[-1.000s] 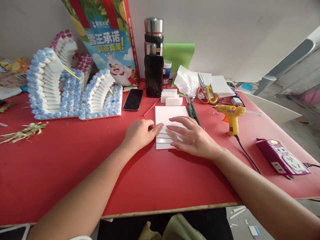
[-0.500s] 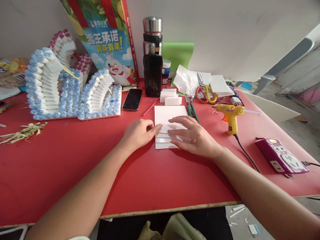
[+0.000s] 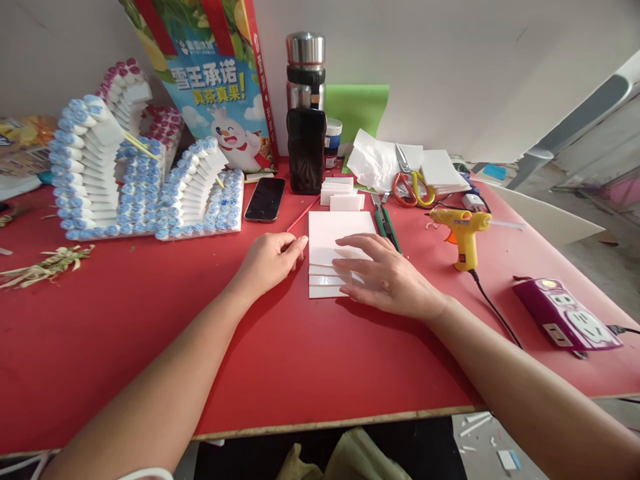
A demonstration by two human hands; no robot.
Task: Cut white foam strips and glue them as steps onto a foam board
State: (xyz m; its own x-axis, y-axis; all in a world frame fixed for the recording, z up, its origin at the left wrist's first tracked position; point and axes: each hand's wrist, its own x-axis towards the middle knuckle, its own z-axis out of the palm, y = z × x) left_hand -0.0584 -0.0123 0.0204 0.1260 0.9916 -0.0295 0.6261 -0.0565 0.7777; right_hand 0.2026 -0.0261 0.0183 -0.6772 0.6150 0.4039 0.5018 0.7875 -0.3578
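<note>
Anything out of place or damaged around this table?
White scraps litter the floor past the table's near edge. A sheet beside the scissors is crumpled, unlike the flat board by the right hand. No spill visible.

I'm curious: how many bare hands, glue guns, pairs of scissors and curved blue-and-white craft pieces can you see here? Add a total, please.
Bare hands, left and right: 2
Yellow plastic glue gun: 1
Metal scissors with red and yellow handles: 1
Curved blue-and-white craft pieces: 2
Total: 6
</note>
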